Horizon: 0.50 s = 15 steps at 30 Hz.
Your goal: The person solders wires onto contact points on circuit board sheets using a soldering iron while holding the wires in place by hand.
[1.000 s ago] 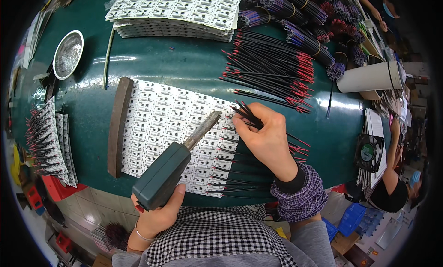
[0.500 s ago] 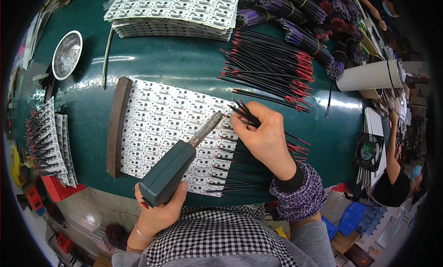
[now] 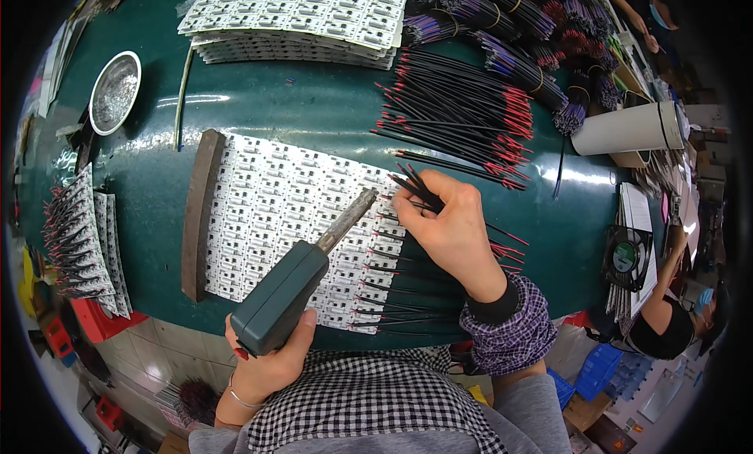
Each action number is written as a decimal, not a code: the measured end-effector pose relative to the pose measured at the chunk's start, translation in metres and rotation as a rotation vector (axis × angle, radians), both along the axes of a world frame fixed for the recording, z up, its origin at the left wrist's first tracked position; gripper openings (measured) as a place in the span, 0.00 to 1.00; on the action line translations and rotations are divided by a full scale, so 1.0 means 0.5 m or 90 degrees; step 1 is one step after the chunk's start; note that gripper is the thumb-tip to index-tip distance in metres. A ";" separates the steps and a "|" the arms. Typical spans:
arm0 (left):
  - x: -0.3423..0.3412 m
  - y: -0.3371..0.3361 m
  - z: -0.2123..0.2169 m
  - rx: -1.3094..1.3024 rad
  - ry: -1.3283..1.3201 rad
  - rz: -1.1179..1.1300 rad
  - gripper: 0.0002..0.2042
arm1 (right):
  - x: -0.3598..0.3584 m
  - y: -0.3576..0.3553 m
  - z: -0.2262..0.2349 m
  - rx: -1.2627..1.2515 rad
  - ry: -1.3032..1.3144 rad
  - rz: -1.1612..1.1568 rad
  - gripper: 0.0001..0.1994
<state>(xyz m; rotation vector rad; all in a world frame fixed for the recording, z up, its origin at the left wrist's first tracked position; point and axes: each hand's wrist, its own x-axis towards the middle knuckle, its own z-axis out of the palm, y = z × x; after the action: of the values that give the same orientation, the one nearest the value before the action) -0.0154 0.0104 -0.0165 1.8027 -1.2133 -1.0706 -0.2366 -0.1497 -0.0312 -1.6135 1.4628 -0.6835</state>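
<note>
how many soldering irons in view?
1: the dark green soldering iron in the left hand, its tip over the white circuit-board panel near the black wires in the right hand. Others may be hidden.

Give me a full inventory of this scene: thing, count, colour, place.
Table: one, green, beneath the work
Board sheet: one, white, front centre
Brown bar: one, brown, along the sheet's left edge
Sheet-edge wires: several, black, along its right edge
Soldering tool: one, dark green, above the sheet
Held wires: several, black, in the right hand
Loose wire pile: many, black with red ends, beyond that hand
Wire bundles: several, mostly purple, far right
Sheet stack: one, white, far edge
Bowl: one, silvery, left
Wired sheets: several, white, left edge
Fan: one, black, right
Cylinder: one, white, right
Co-worker: one, black top, right rim
Hands: two, bare; left gripping the tool, right gripping wires
</note>
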 end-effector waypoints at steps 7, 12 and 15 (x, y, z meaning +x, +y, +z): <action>0.009 -0.013 -0.010 -0.160 -0.161 -0.146 0.10 | -0.012 -0.019 -0.010 0.013 -0.023 0.043 0.05; 0.003 -0.024 0.016 -0.034 -0.001 -0.068 0.09 | -0.011 -0.018 -0.007 0.022 -0.008 0.040 0.06; 0.008 0.005 0.001 -0.068 -0.051 -0.034 0.07 | -0.010 -0.017 -0.006 0.012 -0.002 0.037 0.06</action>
<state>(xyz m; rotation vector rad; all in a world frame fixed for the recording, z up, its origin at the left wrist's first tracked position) -0.0114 0.0129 -0.0159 1.7548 -1.3465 -0.9529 -0.2418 -0.1580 -0.0344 -1.6334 1.4105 -0.6377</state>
